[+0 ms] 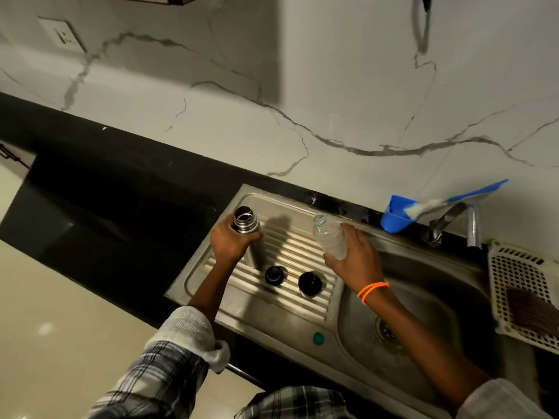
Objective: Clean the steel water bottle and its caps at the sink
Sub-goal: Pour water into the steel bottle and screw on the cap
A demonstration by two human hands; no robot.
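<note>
The steel water bottle (248,229) stands upright and uncapped on the ribbed drainboard (290,252) of the sink. My left hand (230,241) grips it just below the threaded neck. Two dark caps lie on the drainboard in front of it: a smaller cap (274,275) and a larger cap (309,284). My right hand (355,255) holds a clear plastic bottle (329,237), open at the top and tilted toward the steel bottle.
The sink basin (423,297) with its drain (388,331) lies to the right, under a tap (453,222). A blue cup (396,217) holding a brush sits behind it. A white plastic basket (520,285) stands at the far right. Black countertop (106,207) extends left.
</note>
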